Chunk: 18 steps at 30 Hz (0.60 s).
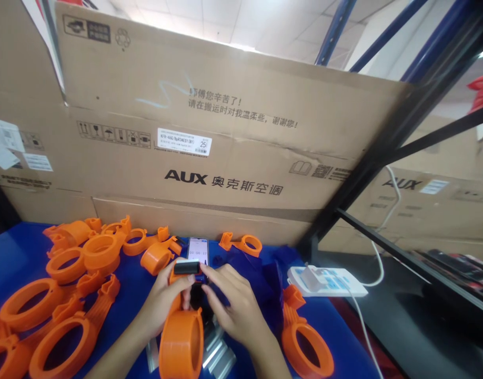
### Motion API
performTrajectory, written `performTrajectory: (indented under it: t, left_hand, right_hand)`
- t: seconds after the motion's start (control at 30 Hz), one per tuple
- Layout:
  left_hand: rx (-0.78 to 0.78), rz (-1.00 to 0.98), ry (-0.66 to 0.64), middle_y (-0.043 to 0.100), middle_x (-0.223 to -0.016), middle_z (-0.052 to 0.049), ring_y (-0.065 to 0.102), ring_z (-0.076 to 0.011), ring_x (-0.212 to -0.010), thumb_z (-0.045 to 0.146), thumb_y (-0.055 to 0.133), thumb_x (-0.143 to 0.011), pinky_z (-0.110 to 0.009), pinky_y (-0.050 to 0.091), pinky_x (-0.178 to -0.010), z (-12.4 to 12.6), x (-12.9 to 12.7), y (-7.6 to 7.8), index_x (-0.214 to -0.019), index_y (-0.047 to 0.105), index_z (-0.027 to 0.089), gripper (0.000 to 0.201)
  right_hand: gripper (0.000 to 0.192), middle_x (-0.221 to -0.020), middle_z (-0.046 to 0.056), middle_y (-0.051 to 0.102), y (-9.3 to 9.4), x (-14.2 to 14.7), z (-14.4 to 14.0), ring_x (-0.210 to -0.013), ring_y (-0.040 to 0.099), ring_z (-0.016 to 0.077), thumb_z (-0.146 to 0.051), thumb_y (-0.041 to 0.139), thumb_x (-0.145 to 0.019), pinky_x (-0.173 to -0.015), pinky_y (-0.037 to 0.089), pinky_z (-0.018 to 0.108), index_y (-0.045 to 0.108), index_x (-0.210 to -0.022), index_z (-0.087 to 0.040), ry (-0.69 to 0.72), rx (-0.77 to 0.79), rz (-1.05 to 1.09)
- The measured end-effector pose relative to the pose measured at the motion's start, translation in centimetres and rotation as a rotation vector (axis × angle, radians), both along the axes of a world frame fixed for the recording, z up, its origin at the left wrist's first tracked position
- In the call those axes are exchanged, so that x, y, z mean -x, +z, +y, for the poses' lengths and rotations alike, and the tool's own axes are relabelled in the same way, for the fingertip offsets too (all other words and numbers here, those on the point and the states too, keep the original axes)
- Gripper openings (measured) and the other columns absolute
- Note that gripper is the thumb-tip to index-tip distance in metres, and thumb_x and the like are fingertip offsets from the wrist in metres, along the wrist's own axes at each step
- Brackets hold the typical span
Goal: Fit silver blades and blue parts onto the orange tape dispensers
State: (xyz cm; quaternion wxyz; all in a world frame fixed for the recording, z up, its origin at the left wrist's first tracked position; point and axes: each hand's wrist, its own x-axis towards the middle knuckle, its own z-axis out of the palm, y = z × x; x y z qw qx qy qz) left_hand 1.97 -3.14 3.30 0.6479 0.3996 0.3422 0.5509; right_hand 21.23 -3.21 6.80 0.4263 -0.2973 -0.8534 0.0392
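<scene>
**Caller:** Both hands are on it! Left hand [166,305] has its grip clamped round the neck of the orange ring part [181,342], thumb pressing the small black piece [186,268] at its top end.

**Partner:** And the right hand [233,308]?

**Caller:** Fingers curled in from the other side, pinched together at that same black piece, right over the middle of the bench [12,252]. So the ring part stands between the two hands, big loop toward the camera, black piece at the far tip.

**Partner:** Is the black piece seated?

**Caller:** Can't tell, the fingers cover the join. I'd judge it is mid-fitting, not finished.

**Partner:** What about the rest of the bench?

**Caller:** Big heap of orange rings [68,273] on the left, none showing a black piece that I can make out. One ring [241,243] lies near the cardboard box [225,131] at the back, another [304,342] just right of the hands. By my reading, most of the lot remains to be done.

**Partner:** Anything else close in?

**Caller:** Phone [198,249] propped just beyond the fingertips, showing what looks like a timer. Shiny metal pieces [220,352] lie under the wrists. White power strip [324,280] off to the right, well apart.
</scene>
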Motion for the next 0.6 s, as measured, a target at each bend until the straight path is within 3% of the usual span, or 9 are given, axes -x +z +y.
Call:
performTrajectory:
  t: [0.4,0.6]
  left_hand:
    - [-0.046,0.046,-0.021,0.059,-0.057,0.006,0.053,-0.0127,-0.045,0.034,0.074,-0.087,-0.026,0.05,-0.052,0.2,0.22,-0.26,-0.096,0.061,0.022,0.02]
    - [0.014,0.001,-0.011,0.06,-0.056,0.006,0.052,-0.0117,-0.043,0.033,0.076,-0.083,-0.025,0.048,-0.048,-0.09,-0.01,0.25,-0.087,0.059,0.022,0.021]
  right_hand:
    - [0.048,-0.114,0.009,0.074,-0.08,-0.18,0.11,-0.096,0.068,0.023,-0.015,0.059,-0.1,-0.085,0.059,0.04,0.058,-0.146,-0.029,0.044,0.077,0.009]
    - [0.047,-0.11,0.009,0.074,-0.49,-0.12,0.28,-0.092,0.07,0.0219,-0.016,0.061,-0.099,-0.082,0.06,0.037,0.061,-0.144,-0.028,0.022,0.068,0.043]
